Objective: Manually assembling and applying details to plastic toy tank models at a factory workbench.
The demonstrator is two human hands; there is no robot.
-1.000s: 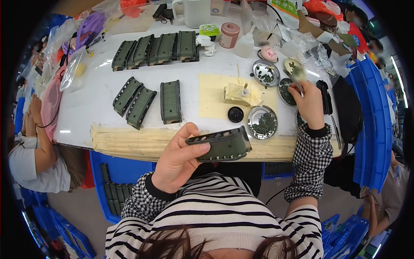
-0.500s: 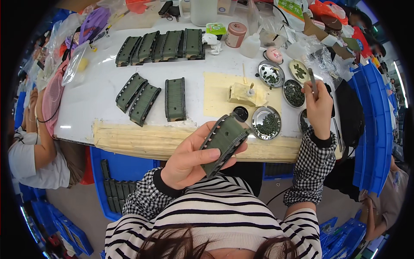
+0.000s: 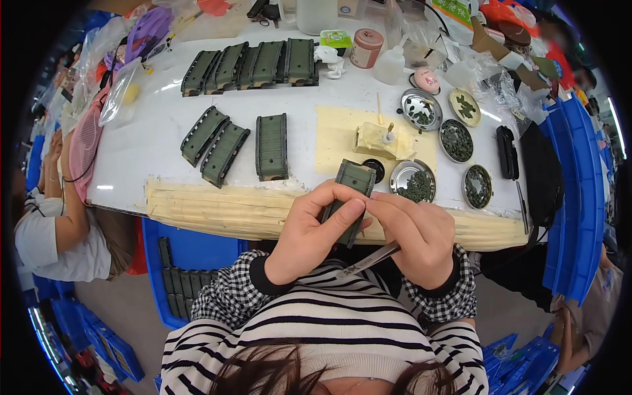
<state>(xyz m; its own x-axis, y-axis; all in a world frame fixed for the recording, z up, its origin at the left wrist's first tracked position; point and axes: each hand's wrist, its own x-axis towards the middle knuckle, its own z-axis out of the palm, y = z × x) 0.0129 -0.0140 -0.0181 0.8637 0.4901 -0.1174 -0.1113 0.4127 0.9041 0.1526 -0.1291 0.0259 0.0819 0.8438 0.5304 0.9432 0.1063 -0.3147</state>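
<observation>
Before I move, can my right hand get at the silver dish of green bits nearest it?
Likely yes: your right hand is on the near side of the silver dish, which lies uncovered. That hand holds tweezers, though, and is up against the green part.

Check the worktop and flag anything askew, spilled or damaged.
Mildly odd: two green pieces slant together, while the single piece beside them stands nearly straight. A crumpled white tissue lies beside the back row. No spill stands out; the held piece in the left hand, partly covered, shows no clear damage.
</observation>
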